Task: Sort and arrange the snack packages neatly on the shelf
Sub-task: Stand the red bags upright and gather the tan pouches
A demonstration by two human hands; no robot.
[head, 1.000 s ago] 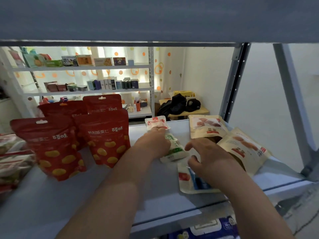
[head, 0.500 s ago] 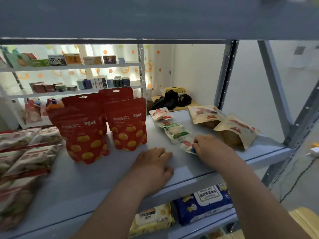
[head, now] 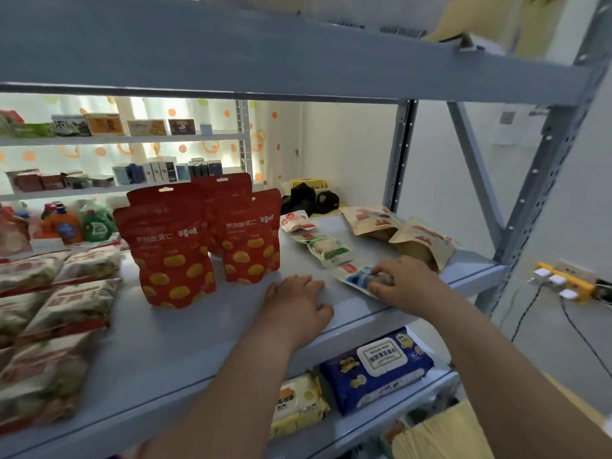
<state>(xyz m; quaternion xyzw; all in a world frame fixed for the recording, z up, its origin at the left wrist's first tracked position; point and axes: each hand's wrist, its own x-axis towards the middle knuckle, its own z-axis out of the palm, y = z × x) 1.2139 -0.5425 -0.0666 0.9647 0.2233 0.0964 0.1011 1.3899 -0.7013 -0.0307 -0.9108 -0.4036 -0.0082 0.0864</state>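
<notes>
On the far left of the shelf (head: 172, 356) I see the pale wrapped packs (head: 49, 313) lying in overlapping rows, which I judge already sorted. Next come the red pouches (head: 172, 246), standing upright in a tidy cluster. My left hand (head: 294, 306) rests flat and open on bare shelf, holding nothing. Right of it, three small packets run in a loose line from far to near: a red-and-white one (head: 296, 221), a green one (head: 326, 248), and the blue packet (head: 356, 278) at the near edge. My right hand (head: 402, 281) pinches that glossy, flat packet. The tan pouches (head: 407, 233) slump untidily; they remain, I think.
</notes>
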